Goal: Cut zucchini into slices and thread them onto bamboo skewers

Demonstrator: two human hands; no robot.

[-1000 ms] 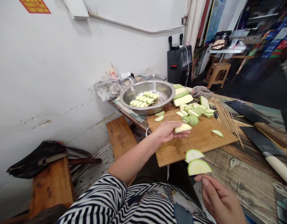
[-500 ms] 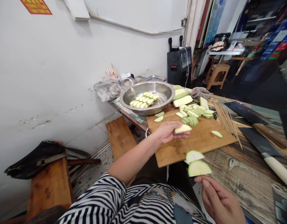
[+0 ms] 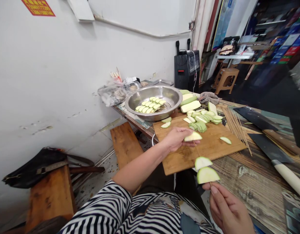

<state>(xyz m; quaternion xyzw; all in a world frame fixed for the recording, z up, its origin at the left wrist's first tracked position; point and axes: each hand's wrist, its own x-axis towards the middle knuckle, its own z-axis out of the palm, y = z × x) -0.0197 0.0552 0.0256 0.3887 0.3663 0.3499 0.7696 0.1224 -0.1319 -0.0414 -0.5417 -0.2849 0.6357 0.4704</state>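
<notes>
In my right hand is the lower end of a thin wooden skewer, pinched between thumb and fingers. Two pale green-rimmed zucchini slices are threaded on it just above the fingers. My left hand, over the cutting board, grips another zucchini slice at the skewer's far end; whether the tip has entered it I cannot tell. Behind that hand, a pile of cut slices lies on the board, and a single slice rests at its right.
A steel basin with skewered slices stands behind the board. Peeled zucchini pieces lie right of it. Loose skewers and two cleavers are on the table's right side. A wooden bench stands at left below the table.
The left hand and its slice have shifted very slightly to the right. My right hand keeps its hold on the skewer, nearly still.
</notes>
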